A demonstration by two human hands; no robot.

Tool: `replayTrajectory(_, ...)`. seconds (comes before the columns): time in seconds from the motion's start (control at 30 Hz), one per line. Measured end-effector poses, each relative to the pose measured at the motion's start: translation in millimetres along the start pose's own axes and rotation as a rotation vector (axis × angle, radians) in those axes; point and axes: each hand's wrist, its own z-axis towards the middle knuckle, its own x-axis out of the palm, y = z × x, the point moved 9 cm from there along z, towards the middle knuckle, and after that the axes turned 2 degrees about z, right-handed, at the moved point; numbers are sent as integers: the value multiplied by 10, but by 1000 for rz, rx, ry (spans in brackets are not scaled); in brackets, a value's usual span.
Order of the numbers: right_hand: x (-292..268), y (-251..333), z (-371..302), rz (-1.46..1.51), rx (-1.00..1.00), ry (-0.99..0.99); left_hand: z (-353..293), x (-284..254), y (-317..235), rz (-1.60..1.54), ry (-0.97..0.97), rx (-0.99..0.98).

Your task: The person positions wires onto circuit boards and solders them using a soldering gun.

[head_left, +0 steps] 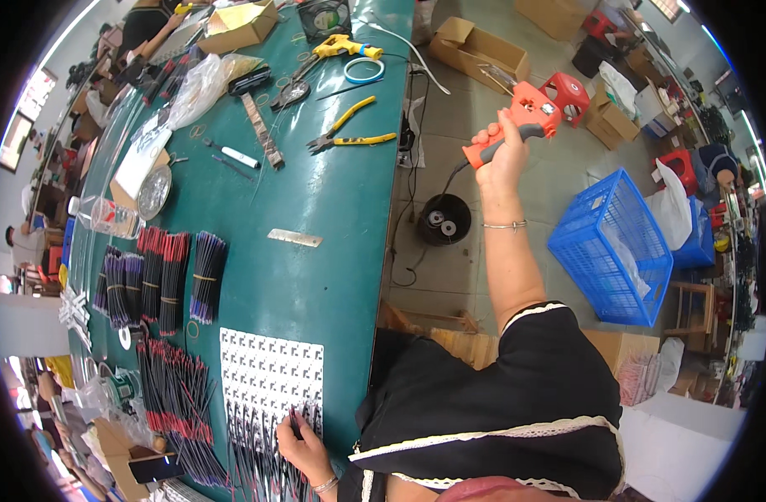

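One red tool sat gripped by the right hand at upper right, its cord liable to snag if swung, while the left hand curled, hold unclear, over dark wires on the lower-left white panel.

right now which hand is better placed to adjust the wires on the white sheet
Likely the left hand: it is at the white sheet, right by the wires. The right hand holds a red gun-shaped tool out beyond the edge of the table, away from the sheet.
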Motion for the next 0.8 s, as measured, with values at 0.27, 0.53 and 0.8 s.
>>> replayTrajectory(0.27,241,-242,-224,36,273,155,-22,-52,54,-78,31,-50)
replayTrajectory(0.53,602,-511,-725,-177,327,363,116,-431,190,-141,-49,-154)
replayTrajectory(0.8,843,-817,-1216,-183,546,677,196,-486,225,-136,-11,-241)
